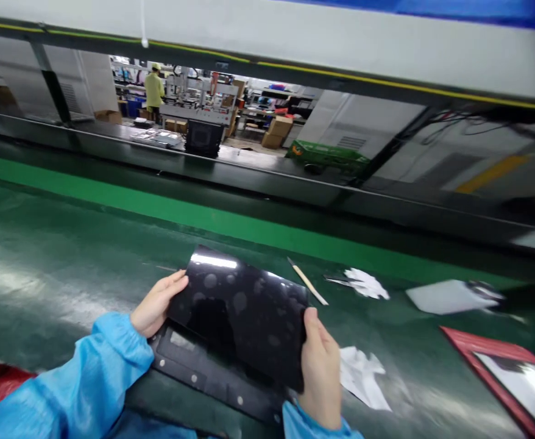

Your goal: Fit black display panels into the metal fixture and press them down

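A glossy black screen panel point(244, 317) with round smudges on its face is tilted up in front of me. My left hand point(160, 302) grips its left edge, and the fingers of my right hand point(320, 360) are closed round the right edge. Below the panel lies a flat black frame point(212, 381) with several silver round spots along its near side; the panel hides its upper part. Whether panel and frame touch, I cannot tell. Blue sleeves cover both wrists.
Beyond the panel lie a wooden-handled tool point(308, 281), tweezers point(338, 280) by crumpled white paper point(367, 284), and a whitish bottle point(450, 297). More white paper point(362, 377) is on the right, near a red tray point(473, 353) holding a shiny panel. A person point(154, 88) stands far back.
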Demonstrator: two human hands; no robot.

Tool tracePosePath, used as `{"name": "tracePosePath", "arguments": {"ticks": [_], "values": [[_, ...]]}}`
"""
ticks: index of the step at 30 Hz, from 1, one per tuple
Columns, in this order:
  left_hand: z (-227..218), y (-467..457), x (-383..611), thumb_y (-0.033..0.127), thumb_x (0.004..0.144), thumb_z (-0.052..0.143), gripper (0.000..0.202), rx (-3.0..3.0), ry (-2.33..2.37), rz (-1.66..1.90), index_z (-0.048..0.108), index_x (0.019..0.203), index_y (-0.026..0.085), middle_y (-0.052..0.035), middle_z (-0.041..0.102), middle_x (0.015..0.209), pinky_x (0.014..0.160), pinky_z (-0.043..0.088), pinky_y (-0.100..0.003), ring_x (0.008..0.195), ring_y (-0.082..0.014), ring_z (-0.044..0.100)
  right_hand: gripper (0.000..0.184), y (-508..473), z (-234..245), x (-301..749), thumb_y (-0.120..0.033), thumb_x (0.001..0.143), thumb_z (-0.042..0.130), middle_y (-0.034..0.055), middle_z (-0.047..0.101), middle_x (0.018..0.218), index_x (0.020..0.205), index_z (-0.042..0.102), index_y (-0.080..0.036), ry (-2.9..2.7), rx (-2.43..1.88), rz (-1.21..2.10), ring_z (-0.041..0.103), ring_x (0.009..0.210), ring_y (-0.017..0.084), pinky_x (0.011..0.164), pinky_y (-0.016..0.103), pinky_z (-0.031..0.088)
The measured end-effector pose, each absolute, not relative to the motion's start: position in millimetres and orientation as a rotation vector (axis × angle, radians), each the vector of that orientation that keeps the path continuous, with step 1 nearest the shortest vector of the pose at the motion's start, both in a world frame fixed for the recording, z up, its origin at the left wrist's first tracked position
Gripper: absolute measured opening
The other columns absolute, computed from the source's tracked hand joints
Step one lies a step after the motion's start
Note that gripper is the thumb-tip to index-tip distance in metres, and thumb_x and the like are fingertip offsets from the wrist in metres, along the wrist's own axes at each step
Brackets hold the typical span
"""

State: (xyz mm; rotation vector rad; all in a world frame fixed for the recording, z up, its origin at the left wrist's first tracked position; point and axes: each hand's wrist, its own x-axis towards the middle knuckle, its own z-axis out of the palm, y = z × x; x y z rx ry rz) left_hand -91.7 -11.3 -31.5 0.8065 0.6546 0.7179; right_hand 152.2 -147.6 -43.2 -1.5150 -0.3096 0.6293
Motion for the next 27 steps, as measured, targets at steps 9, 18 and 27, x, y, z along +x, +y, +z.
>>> {"name": "tracePosePath", "arguments": {"ticks": [9, 18, 27], "values": [[-46.7, 9.6, -103.4, 0.034, 0.076, 0.077, 0.053, 0.784, 0.823, 0.813, 0.058, 0.126, 0.029, -0.0016, 0.066, 0.118, 0.074, 0.055, -0.019, 0.097, -0.0173, 0.066, 0.074, -151.9, -27.0, 129.5, -0.08, 0.089, 0.027, 0.0058, 0.062, 0.077, 0.089, 0.067, -0.018, -0.681, -1.242, 0.773, 0.046, 0.057, 0.015, 0.049, 0.024, 0.031], [-52.4, 14.4, -103.2, 0.033, 0.077, 0.075, 0.045, 0.786, 0.835, 0.854, 0.062, 0.12, 0.029, 0.0002, 0.065, 0.121, 0.072, 0.055, -0.016, 0.099, -0.0172, 0.066, 0.073, -155.8, -24.6, 129.7, -0.075, 0.094, 0.022, 0.0045, 0.056, 0.07, 0.084, 0.066, -0.018, -0.75, -1.217, 0.785, 0.04, 0.054, 0.014, 0.05, 0.025, 0.028], [-52.3, 19.3, -106.6, 0.029, 0.083, 0.068, 0.044, 0.805, 0.803, 0.778, 0.059, 0.126, 0.022, -0.0063, 0.065, 0.119, 0.077, 0.057, -0.025, 0.097, -0.0216, 0.066, 0.067, -143.8, -27.7, 138.0, -0.08, 0.086, 0.041, 0.0026, 0.049, 0.064, 0.075, 0.063, -0.017, -0.598, -1.189, 0.904, 0.039, 0.052, 0.014, 0.043, 0.024, 0.025]]}}
